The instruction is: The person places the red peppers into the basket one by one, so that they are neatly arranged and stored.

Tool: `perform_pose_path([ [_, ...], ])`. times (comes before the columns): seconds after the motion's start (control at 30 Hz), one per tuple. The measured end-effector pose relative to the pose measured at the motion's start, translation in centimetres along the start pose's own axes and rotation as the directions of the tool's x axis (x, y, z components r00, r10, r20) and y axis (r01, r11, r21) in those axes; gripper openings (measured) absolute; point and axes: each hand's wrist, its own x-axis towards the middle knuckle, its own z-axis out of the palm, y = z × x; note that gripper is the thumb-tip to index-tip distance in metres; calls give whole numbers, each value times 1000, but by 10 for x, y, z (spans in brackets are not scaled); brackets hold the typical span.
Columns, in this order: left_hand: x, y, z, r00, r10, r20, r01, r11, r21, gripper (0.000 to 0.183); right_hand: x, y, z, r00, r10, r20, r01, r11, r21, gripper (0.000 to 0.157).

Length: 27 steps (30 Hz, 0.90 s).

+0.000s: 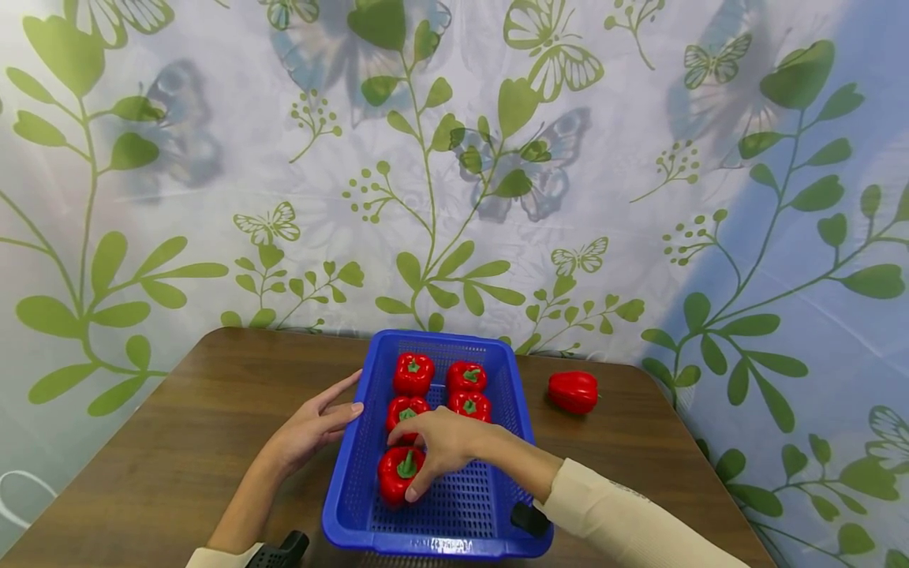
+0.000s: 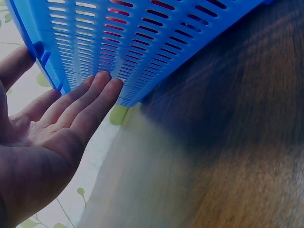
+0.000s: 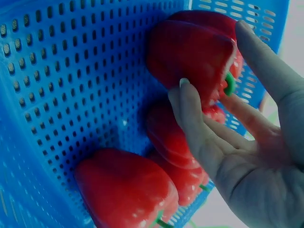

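Note:
My right hand point(image 1: 443, 442) reaches into the blue plastic basket point(image 1: 436, 544), its thumb and bent fingers around a red bell pepper point(image 1: 394, 483) in the near left part. That pepper's green stem points up between the fingers in the head view. In the right wrist view, fingertips lie right at the pepper's point(image 3: 190, 52) sides. Several other red bell peppers point(image 1: 414, 372) stand in two rows farther back, partly hidden by the right hand. Outside the basket's left wall, my left hand point(image 1: 312, 426) has its fingers extended along the slotted side point(image 2: 142, 42), thumb at the rim.
One more red bell pepper point(image 1: 574, 392) lies on its side on the brown wooden table point(image 1: 618, 473), right of the basket. Behind the table hangs a cloth point(image 1: 440, 260) with printed green leaves and butterflies.

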Motion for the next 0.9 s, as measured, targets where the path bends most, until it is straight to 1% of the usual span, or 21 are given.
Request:
perform_pose_path([
  [0.1,0,-1,0,1000,-2,5,2,1000,-8,65,-5,2,-7,1000,4,-2,-4,1000,14,64],
  [0.17,0,-1,0,1000,-2,5,2,1000,-13,65,-9,4,-12,1000,-2,-23,2,1000,26,64],
  [0.33,1,-1,0,1000,-6,-3,6,1000,-15,66,-21,14,-28,993,-22,-115,33,995,95,65],
  [0.5,0,0,1,1000,-8,-5,8,1000,-16,66,-39,28,-41,978,3,-207,29,987,155,63],
  [0.63,0,0,0,1000,-8,-5,8,1000,-20,66,-54,41,-51,962,49,-269,-1,984,178,62],
  [0.73,1,0,0,1000,-9,-6,9,1000,-23,66,-65,50,-57,945,93,-312,-35,982,184,64],
  [0.9,1,1,-1,1000,-7,2,7,1000,-27,66,-81,68,-63,906,174,-385,-96,972,213,66],
])
